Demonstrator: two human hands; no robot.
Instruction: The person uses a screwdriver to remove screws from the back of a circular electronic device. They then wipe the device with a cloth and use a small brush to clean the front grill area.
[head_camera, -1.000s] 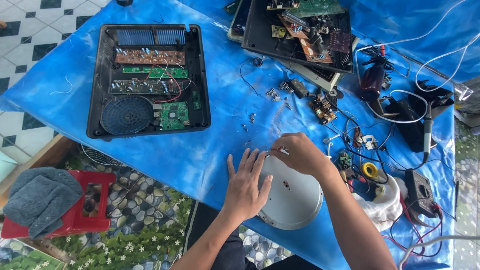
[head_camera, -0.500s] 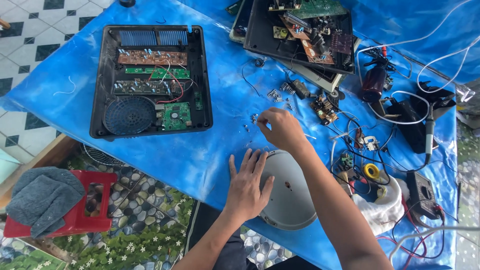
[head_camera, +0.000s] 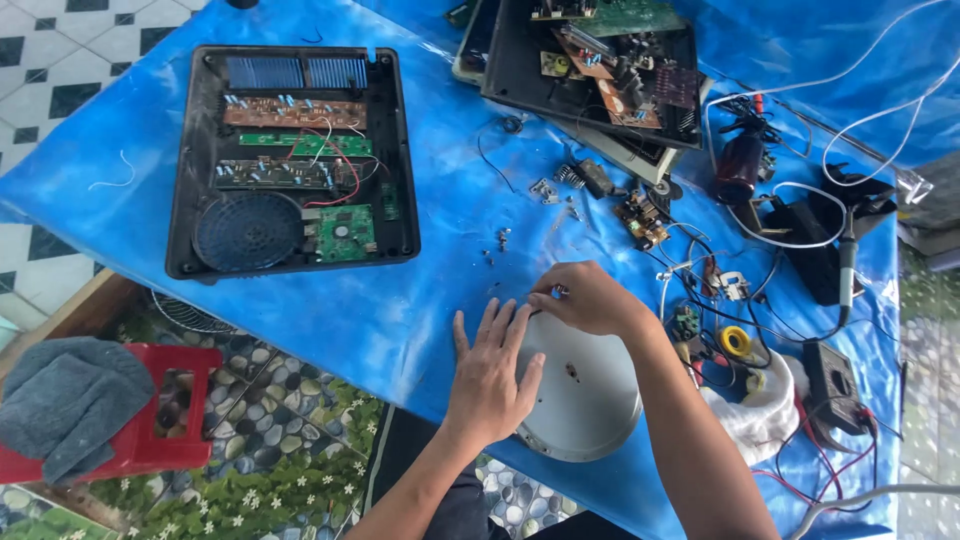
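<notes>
Head view, our left hand (head_camera: 492, 375) spread flat on white round disc (head_camera: 580, 390), our right hand (head_camera: 585, 298) pinching a small screw (head_camera: 558, 292) at its rim.

2 bare forearms, no sleeves; left hand (head_camera: 490, 375) and right hand (head_camera: 585, 298) ungloved.

My left hand (head_camera: 492, 375): flat, palm down, fingers spread. My right hand (head_camera: 585, 298): curled, fingertips pinched together, forearm angled in from lower right.
</notes>
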